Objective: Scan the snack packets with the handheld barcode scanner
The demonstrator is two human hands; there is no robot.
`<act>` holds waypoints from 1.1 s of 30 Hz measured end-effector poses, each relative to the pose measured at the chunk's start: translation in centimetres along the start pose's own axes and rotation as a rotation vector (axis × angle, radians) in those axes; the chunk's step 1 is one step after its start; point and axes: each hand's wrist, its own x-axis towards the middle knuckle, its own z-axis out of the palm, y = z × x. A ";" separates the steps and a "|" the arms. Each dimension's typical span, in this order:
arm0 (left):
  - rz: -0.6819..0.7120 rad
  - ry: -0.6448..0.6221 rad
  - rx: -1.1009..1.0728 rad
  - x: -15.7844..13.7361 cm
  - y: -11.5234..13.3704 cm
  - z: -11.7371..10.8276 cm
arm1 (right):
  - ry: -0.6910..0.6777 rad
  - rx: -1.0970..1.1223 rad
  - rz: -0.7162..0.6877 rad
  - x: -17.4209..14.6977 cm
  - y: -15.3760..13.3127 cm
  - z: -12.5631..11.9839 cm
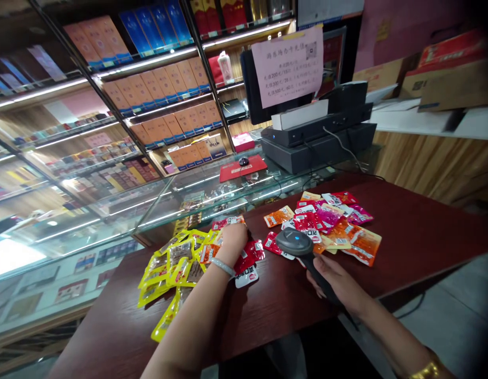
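Note:
My right hand (332, 276) is wrapped round the handle of a dark grey barcode scanner (297, 243), its head over the near edge of a pile of red, orange and purple snack packets (332, 218). My left hand (233, 237) rests among red and white snack packets (249, 258) on the dark red-brown table (291, 295); its fingers point away and are hidden, so I cannot see whether they grip one. Left of that hand lies a heap of yellow snack packets (180, 260) with clear windows.
Behind the table stands a glass display counter (180, 202) with a mouse (244, 161) on a red mat. A cash register with a monitor (249, 89) and a pink paper sign (289, 66) stands at the back right. Boxed goods (172, 81) fill the lit shelves.

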 end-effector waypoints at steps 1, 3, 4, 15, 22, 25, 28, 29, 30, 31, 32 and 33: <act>-0.010 0.027 -0.016 -0.1 -0.3 -0.3 | 0.000 0.004 -0.004 0.0 0.0 0.0; -0.051 0.143 -0.148 -0.6 -1.2 -0.9 | 0.008 0.010 -0.010 0.0 0.0 -0.1; -0.075 0.216 -0.270 -0.8 -1.7 -1.1 | 0.014 0.011 -0.010 0.0 0.0 -0.1; -0.198 0.412 -1.367 -1.7 -2.0 1.3 | 0.011 0.007 -0.049 -0.3 -0.4 -0.8; 0.262 0.612 -1.090 -5.0 -0.6 1.5 | 0.043 0.023 -0.063 -0.6 -0.9 -1.1; 0.417 0.676 -0.923 -6.5 -0.7 1.3 | 0.023 0.050 -0.058 -0.7 -1.3 -1.1; 0.504 0.731 -0.837 -7.3 -0.6 1.2 | 0.008 0.091 -0.046 -0.7 -1.5 -1.1; 0.521 0.744 -0.818 -7.5 -0.6 1.2 | 0.006 0.101 -0.044 -0.7 -1.5 -1.1; 0.537 0.752 -0.800 -7.6 -0.5 1.1 | 0.004 0.109 -0.042 -0.7 -1.5 -1.1; 0.552 0.750 -0.783 -7.6 -0.4 1.1 | 0.004 0.115 -0.042 -0.7 -1.4 -1.1; 0.566 0.744 -0.769 -7.7 -0.3 1.1 | -0.001 0.122 -0.044 -0.6 -1.4 -1.1; 0.578 0.736 -0.758 -7.7 -0.2 1.2 | -0.009 0.127 -0.047 -0.6 -1.4 -1.1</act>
